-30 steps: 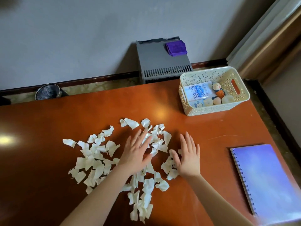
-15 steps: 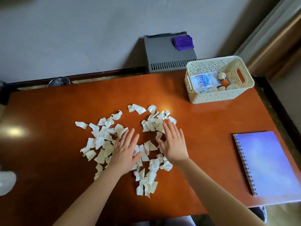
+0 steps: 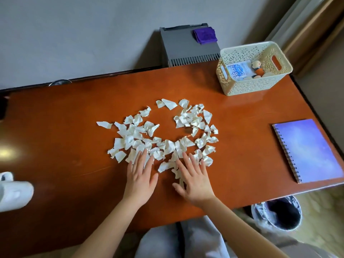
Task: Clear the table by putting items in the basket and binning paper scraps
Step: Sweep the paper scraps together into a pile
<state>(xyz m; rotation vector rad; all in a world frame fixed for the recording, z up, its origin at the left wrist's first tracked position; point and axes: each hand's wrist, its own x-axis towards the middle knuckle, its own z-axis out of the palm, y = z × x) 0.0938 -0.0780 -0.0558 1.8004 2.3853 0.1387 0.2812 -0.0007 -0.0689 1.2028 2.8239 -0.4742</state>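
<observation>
1. Paper scraps (image 3: 160, 135) lie scattered mid-frame on the table (image 3: 65, 127)
2. Left hand (image 3: 140, 180) and right hand (image 3: 195, 185) lie flat, fingers spread, grasping nothing
3. Scraps look light, flimsy; best scooped from the pile's outer edges

left hand (image 3: 141, 180) flat on table (image 3: 55, 131), fingertips on paper scraps (image 3: 163, 135) | right hand (image 3: 195, 181) flat, likewise | basket (image 3: 255, 84) far right, contents unclear | bin (image 3: 277, 213) below edge

Paper scraps (image 3: 178, 174) partly hidden under the right hand (image 3: 195, 180), bin (image 3: 277, 213) partly behind the worktop (image 3: 55, 146) edge, white object (image 3: 13, 192) cut off at left, basket (image 3: 240, 86) contents partly hidden by its wall
</observation>
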